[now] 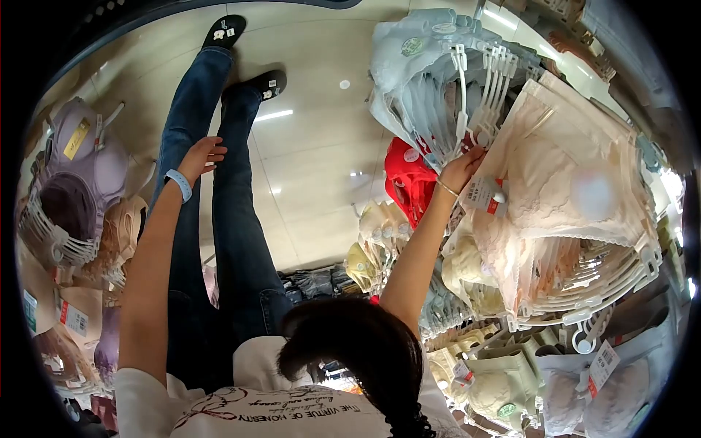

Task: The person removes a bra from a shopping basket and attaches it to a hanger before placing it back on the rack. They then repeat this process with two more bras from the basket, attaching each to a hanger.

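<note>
My left hand (202, 158), with a pale blue band on the wrist, hangs in front of my jeans. Its fingers are loosely bent and apart, holding nothing. My right hand (461, 169) reaches in between two rows of hanging bras. Its fingers are closed at the edge of the peach lace bras (562, 160), near white plastic hangers (491, 91); what they grip is partly hidden. Beside the wrist a red and white price tag (485, 196) shows. Light blue bras (420, 55) hang just beyond the hand, and a red bra (407, 179) hangs to its left.
Racks of bras line both sides, with purple bras (77, 157) at the left and pale green bras (504, 383) at the lower right. The tiled floor (307, 182) runs between them. Dark folded items (314, 285) lie low behind my legs.
</note>
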Action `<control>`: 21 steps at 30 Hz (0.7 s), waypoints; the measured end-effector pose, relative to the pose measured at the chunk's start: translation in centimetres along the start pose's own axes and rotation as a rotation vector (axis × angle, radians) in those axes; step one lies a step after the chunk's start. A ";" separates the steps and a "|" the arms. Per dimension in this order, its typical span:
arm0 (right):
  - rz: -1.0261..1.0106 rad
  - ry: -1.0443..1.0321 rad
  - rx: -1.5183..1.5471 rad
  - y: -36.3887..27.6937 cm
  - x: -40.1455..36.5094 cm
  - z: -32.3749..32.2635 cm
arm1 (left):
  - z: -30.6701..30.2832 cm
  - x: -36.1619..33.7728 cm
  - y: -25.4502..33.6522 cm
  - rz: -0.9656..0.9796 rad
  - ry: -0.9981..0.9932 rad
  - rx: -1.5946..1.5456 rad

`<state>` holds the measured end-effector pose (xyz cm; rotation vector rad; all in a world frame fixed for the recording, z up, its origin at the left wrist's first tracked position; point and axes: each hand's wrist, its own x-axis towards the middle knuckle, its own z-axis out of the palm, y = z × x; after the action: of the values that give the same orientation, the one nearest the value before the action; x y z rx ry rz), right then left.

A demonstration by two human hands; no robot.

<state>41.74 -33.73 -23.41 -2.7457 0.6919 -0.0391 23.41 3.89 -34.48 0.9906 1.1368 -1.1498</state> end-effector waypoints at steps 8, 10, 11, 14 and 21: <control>0.011 -0.116 0.246 1.6 0.4 -0.4 | 0.5 0.1 -0.9 0.014 0.021 0.098; -0.009 -0.074 0.323 1.3 0.1 0.2 | 0.2 0.1 -1.0 0.019 0.017 0.079; -0.030 -0.034 0.399 1.0 0.0 0.5 | 0.1 0.1 -1.1 0.023 0.013 0.058; 0.015 -0.024 0.438 2.0 0.1 1.2 | -0.1 0.0 -1.0 0.030 0.023 0.073; 0.184 0.042 0.482 0.5 0.1 1.7 | 0.0 -0.1 -0.9 0.013 0.047 0.085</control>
<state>41.80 -33.74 -25.16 -2.2209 0.8206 -0.1961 22.50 3.75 -34.41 1.0935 1.1246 -1.1784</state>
